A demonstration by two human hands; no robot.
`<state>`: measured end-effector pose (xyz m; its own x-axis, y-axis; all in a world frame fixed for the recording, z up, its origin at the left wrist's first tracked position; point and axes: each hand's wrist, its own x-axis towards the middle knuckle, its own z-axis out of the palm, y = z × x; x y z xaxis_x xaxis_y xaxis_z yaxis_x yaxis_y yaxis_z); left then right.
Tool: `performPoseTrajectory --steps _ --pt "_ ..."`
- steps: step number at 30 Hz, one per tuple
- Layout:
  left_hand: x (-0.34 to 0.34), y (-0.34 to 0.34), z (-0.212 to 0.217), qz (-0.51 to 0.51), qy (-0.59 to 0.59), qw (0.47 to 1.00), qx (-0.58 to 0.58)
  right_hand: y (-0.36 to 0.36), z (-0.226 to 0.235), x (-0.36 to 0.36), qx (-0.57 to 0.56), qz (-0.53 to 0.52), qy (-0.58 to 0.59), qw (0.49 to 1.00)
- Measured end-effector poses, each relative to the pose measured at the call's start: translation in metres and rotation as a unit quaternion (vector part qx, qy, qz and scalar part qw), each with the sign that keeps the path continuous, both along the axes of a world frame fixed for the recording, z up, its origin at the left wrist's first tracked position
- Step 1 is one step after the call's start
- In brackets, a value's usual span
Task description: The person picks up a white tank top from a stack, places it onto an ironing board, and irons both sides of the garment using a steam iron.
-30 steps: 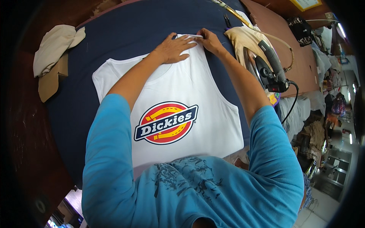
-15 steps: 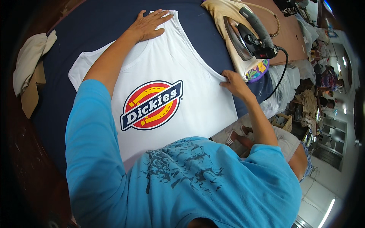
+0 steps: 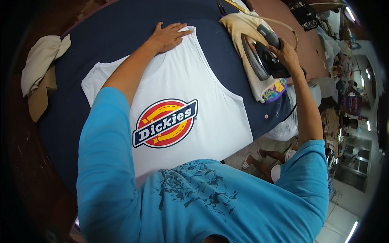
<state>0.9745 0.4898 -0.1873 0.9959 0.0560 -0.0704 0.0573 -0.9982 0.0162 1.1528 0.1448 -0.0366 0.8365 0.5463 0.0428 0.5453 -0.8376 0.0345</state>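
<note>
A white sleeveless top point(image 3: 219, 129) lies spread on a dark blue padded table point(image 3: 97, 36), with a round red, yellow and navy print point(image 3: 165, 123) on its front. My left hand point(image 3: 168, 37) rests flat with fingers apart on one shoulder strap at the far edge of the garment. To the right stands an electric iron point(image 3: 252, 56) with a grey-and-black handle, on a cream cloth pad point(image 3: 234, 27). My right hand point(image 3: 287, 54) has its fingers closed round the iron's handle; the palm side is hidden.
At the left edge lie a bundled cream cloth point(image 3: 40, 60) and a brown cardboard piece point(image 3: 39, 103). A hose point(image 3: 279, 23) runs behind the iron over a brown surface point(image 3: 312, 46). Clear plastic point(image 3: 281, 129) hangs by the table's right edge; a person's legs point(image 3: 265, 166) show beyond.
My right hand has left the top's right side edge and moved up and right onto the iron's handle. My left hand stays on the strap. The whole view has shifted slightly.
</note>
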Motion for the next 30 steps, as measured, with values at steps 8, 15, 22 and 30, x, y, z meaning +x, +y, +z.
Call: performPoseTrajectory --steps 8,15,22,30 --pt "0.008 0.007 0.01 -0.015 -0.004 0.998 -0.069 0.02 0.009 -0.001 0.115 0.12 0.164 0.972" --pt "0.023 0.029 0.015 -0.049 -0.006 0.993 -0.11 0.13 0.031 -0.101 -0.03 0.253 0.2 0.946" --pt "0.026 0.031 0.005 -0.061 -0.061 0.984 -0.153 0.174 -0.011 -0.104 -0.014 0.295 0.196 0.935" --pt "0.01 0.058 0.023 -0.009 -0.107 0.959 -0.263 0.223 -0.023 -0.115 0.046 0.238 0.108 0.964"
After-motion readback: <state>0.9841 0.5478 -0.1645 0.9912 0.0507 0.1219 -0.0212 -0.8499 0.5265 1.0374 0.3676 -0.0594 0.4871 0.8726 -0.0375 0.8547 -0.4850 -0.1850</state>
